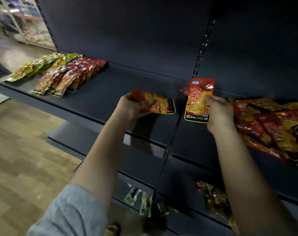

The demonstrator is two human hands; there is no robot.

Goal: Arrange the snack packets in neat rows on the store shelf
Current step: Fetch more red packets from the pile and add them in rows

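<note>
My left hand (133,106) grips an orange-red snack packet (161,103) lying sideways just above the dark shelf (110,92). My right hand (218,113) pinches a second orange packet (199,99), held upright with its KONCHEW label facing me. To the right, a loose heap of the same orange-red packets (270,126) spreads over the shelf. At the shelf's far left, packets lie in neat rows: yellow-green ones (41,66) and red-brown ones (68,77).
Lower shelves (144,160) jut out beneath my arms. A few green packets (139,200) and a brown packet pile (213,198) lie on the bottom one. Wood-pattern floor (25,150) runs along the left. The slotted upright (202,46) divides the dark back panel.
</note>
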